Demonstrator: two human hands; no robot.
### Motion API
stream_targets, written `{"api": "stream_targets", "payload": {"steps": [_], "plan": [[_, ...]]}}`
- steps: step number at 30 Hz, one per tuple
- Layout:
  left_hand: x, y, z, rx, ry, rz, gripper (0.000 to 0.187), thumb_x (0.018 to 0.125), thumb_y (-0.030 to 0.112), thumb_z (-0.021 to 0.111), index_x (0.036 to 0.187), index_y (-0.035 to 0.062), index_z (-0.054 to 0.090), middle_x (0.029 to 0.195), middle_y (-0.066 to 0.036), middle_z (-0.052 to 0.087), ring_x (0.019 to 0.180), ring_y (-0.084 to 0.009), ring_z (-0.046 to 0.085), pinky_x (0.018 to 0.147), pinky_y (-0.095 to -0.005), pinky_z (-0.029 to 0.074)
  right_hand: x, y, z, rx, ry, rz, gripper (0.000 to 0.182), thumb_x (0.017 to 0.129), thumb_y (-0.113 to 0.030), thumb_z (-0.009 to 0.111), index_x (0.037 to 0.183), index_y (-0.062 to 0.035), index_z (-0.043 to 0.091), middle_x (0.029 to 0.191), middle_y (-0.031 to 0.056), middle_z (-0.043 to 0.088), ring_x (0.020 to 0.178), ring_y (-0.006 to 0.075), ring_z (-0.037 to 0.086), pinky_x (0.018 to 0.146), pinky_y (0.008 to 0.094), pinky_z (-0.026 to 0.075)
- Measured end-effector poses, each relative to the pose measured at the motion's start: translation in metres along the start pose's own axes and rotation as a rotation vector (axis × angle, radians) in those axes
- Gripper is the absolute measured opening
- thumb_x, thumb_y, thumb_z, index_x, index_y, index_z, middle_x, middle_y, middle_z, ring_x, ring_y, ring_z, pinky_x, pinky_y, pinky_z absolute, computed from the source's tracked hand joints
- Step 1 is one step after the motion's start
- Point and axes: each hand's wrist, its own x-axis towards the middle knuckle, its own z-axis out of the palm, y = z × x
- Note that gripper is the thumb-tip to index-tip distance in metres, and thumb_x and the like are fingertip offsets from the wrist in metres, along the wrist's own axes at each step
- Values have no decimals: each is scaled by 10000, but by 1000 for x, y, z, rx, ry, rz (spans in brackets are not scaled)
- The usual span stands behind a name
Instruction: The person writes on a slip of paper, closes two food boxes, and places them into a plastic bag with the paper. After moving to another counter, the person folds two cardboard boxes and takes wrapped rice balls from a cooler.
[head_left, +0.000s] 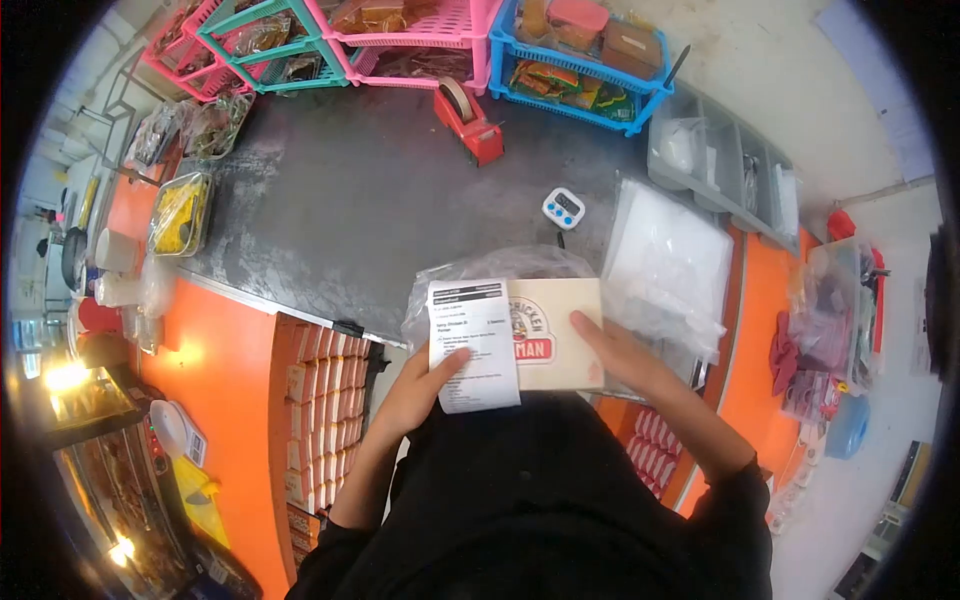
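A cream box (575, 350) with a red printed logo is held at the counter's front edge, between both hands. My left hand (415, 388) grips its left side, the thumb pressing a printed paper receipt (475, 345) flat over the box. My right hand (620, 355) holds the right side, its thumb on the top face and its other fingers hidden beneath. A clear plastic bag (545, 262) lies just behind the box. To the right is a stack of white plastic sheets or bags (670, 250).
On the dark counter (360, 190) stand a small timer (563, 208) and a red tape dispenser (470, 125). Pink, green and blue racks (630, 110) line the back. A grey divided tray (730, 165) is at back right, a container of yellow food (180, 215) at left.
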Motion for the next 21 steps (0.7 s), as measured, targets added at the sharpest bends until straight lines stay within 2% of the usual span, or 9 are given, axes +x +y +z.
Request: {"api": "stream_targets", "payload": {"steps": [4,8,11,13,14,16,17,19,21], "plan": [[21,-21,-23,-19,69,-180,481,892,301,515,1217,-48,449,1172,-116,520,1091,-169,465,941,-287,342,47,19,14,151,-38,4,598,906,-497,387,1192,17,494,1114,117,565,988,164,535,855,277,405],[67,-50,-59,25,53,-5,494,883,320,524,1216,-38,455,1159,-125,532,1079,-176,481,921,-291,363,96,42,31,46,-2,66,619,900,-508,393,1209,22,477,1097,121,574,984,170,537,857,280,403],[83,-55,-79,140,4,112,502,878,326,529,1221,-32,450,1163,-133,535,1079,-178,485,919,-294,368,107,60,50,187,140,-69,605,898,-504,398,1200,14,481,1064,149,594,976,207,556,847,279,406],[78,-51,-83,272,5,128,471,857,277,571,1196,-34,472,1172,-159,532,1079,-208,496,927,-301,366,87,44,48,-166,243,-67,534,860,-444,498,1144,7,506,979,183,610,743,281,617,609,359,485],[68,-42,-83,268,3,127,471,857,277,571,1196,-34,472,1172,-159,532,1079,-208,496,927,-301,366,77,34,49,-169,243,-64,534,860,-444,498,1144,7,506,979,183,610,743,281,617,609,359,485],[45,-22,-77,618,130,17,394,818,207,615,1143,-1,536,1211,-187,500,1128,-269,472,946,-326,356,64,12,52,-765,532,-104,527,799,-408,584,1152,-25,508,1081,180,570,835,288,604,680,378,487],[39,-29,-81,618,133,15,394,818,207,615,1143,-1,536,1211,-187,500,1128,-269,472,946,-326,356,62,2,58,-765,529,-106,527,799,-408,584,1152,-25,508,1081,180,570,835,288,604,680,378,487],[34,-48,-97,785,389,317,355,781,161,636,1108,34,581,1260,-199,457,1183,-326,421,949,-360,367,64,-13,77,-732,499,-785,525,744,-342,649,1186,-93,514,1235,138,483,1113,287,477,913,368,397],[57,-76,-110,817,402,484,351,778,151,630,1113,55,588,1281,-194,439,1203,-338,396,943,-370,374,86,0,102,-748,417,-888,539,727,-331,661,1197,-115,512,1272,123,452,1152,277,447,931,379,385]]}}
